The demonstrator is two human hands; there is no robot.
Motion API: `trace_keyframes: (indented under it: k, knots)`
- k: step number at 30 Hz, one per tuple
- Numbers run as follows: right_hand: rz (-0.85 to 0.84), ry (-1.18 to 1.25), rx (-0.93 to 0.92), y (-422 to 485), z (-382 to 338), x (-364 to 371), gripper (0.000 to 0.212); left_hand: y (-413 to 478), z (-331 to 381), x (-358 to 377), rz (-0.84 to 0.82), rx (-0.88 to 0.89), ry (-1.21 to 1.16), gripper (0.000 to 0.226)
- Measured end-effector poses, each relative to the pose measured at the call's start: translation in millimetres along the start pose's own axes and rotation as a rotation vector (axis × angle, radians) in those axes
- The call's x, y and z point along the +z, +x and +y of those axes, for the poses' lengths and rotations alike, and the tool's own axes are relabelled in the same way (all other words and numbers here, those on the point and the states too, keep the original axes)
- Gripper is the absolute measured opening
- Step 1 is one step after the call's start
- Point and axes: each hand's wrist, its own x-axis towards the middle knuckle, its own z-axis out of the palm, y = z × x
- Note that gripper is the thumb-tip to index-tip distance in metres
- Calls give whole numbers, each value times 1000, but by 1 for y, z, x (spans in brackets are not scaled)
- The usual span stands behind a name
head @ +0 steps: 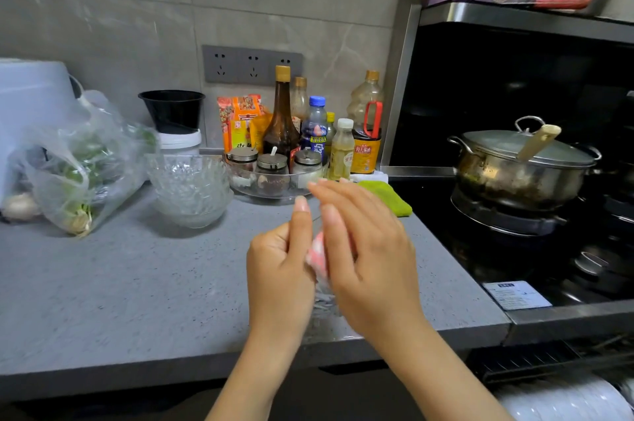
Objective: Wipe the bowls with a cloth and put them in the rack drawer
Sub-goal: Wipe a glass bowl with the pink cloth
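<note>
Wiping step: your left hand (279,269) fingers clamp clear glass bowl (323,302); right hand (368,249) fingers, straight, press pink-white cloth (316,249). Next: bowl to rack drawer (535,360), 4 o'clock, w/ firm grip.

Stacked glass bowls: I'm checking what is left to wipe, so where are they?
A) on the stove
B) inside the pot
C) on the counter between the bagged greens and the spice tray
C: the stacked glass bowls stand on the grey counter, bag of greens to their left, spice tray to their right.
</note>
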Motion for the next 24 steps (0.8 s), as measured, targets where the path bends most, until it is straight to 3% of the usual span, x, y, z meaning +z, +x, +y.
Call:
trace_keyframes:
  k: [5, 7, 9, 12, 17, 21, 24]
  knots:
    - [-95, 431, 364, 14, 6, -7, 51, 2, 7, -9, 81, -10, -63, 57]
    - [-85, 566, 466, 15, 6, -10, 57, 4, 3, -13, 83, -43, -108, 67]
    - [-107, 581, 530, 15, 5, -14, 66, 7, -3, -17, 42, -82, -172, 80]
    - [-155, 568, 609, 16, 5, -18, 68, 12, -7, -22, -36, -140, -194, 82]
    - [-198, 527, 545, 18, 2, -25, 61, 16, 5, -29, -130, 16, 110, 60]
    - [-241, 439, 389, 17, -3, -21, 63, 14, 14, -22, -201, 145, 259, 66]
    - [-143, 420, 320, 10, -4, -11, 60, 13, 15, -22, -142, 229, 299, 66]
